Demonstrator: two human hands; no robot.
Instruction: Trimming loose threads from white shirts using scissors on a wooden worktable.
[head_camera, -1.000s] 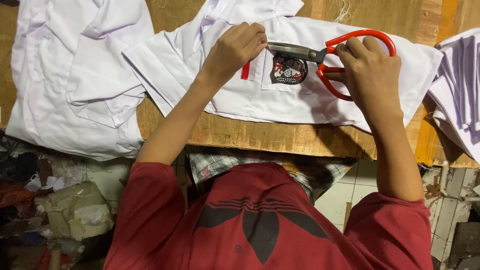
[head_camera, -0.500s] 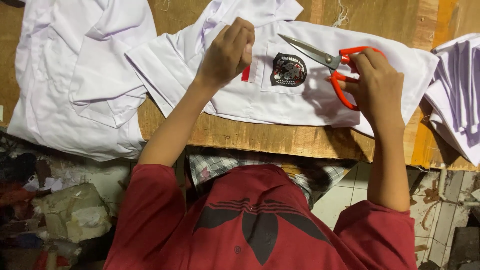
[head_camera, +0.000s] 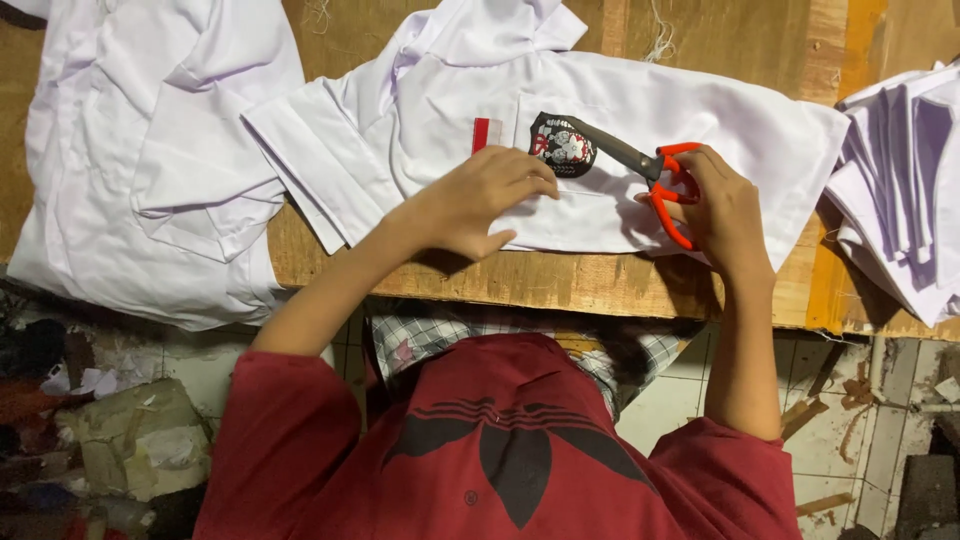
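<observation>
The person leaned over the wooden bench (head_camera: 600, 285), a white shirt (head_camera: 640, 130) spread flat along its near edge. The left hand (head_camera: 480, 200) lay pressed on the cloth just below a small red tab (head_camera: 481, 134), fingers loosely curled and resting, its grip closed on nothing. The right hand (head_camera: 725, 205) had its grip clamped around the orange handles of a pair of scissors (head_camera: 650, 170). The grey blades looked together, lying on the shirt with their tip touching a dark round patch (head_camera: 562, 146) sewn on the chest. That patch sat just right of the red tab, between the two hands.

A second white garment (head_camera: 140, 170) lay heaped toward the left end of the bench, draping over its near edge. A stack of folded white pieces (head_camera: 905, 180) sat at the right end, well apart from the scissors. Loose white threads (head_camera: 655, 25) lay near the far edge.
</observation>
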